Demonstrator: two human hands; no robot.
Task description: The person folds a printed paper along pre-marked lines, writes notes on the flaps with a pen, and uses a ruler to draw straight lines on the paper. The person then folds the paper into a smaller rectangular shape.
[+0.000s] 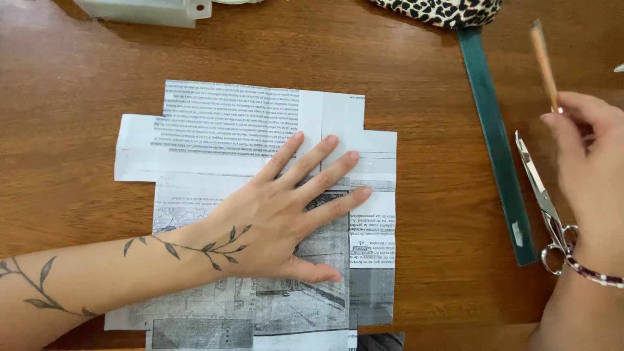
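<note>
At the very bottom, close to the person, a piece of newspaper [273, 195] hangs a little past the front edge of a brown wooden table [65, 195]. The paper lies flat in the middle of the table. It looks like several folded or stacked pieces, with grey pictures on the near part and small print on the far part. The left hand [279, 224] lies flat on top of the paper, palm down, with the fingers spread apart and pointing to the far right. A leaf and vine drawing runs along the wrist and arm. On the right side, the right hand [588, 162] is up in the air above the table, and its fingers are pinching the end of a thin orange pencil [543, 62], which looks blurry and points away. A bead bracelet [595, 272] sits on that wrist. Just under the right hand, silver scissors [543, 201] lie on the wood, partly hidden by the hand. Just beside the scissors, on their left, a long dark green ruler [497, 143] lies on the table, apart from the paper. At the far edge, the ruler's top end goes under a leopard-spotted pouch [442, 10]. At the far left sits a pale grey plastic thing [146, 10], cut off by the frame.
</note>
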